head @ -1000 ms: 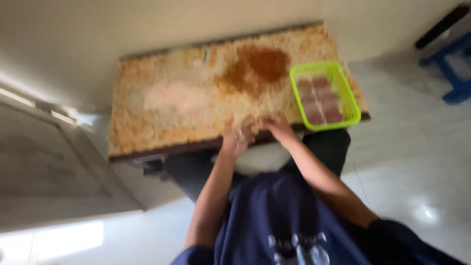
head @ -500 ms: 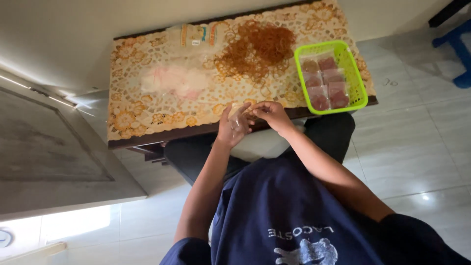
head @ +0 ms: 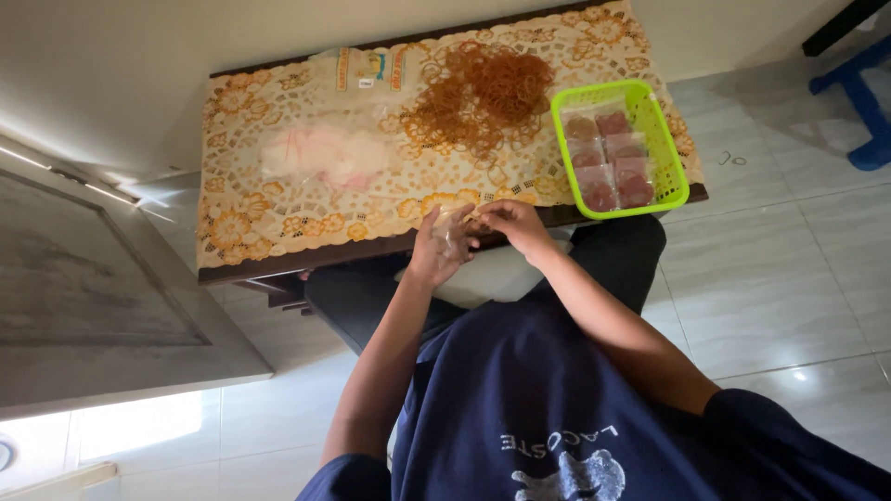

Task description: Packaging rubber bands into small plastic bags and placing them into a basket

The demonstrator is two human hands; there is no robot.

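At the near edge of the small table with its gold-patterned lace cloth (head: 278, 218), the left hand (head: 438, 246) was closed around a small clear plastic bag (head: 452, 225), while the right hand (head: 510, 223) pinched its top, fingertips together. A loose heap of brown rubber bands (head: 483, 88) lay toward the far edge, and a lime-green plastic basket (head: 670, 153) of reddish packets sat at the right corner.

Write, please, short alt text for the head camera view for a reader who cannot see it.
A seated person's left hand and right hand together hold a small clear bag at the near edge of a low table. On the table lie a heap of rubber bands, a green basket of filled packets, and clear bags.
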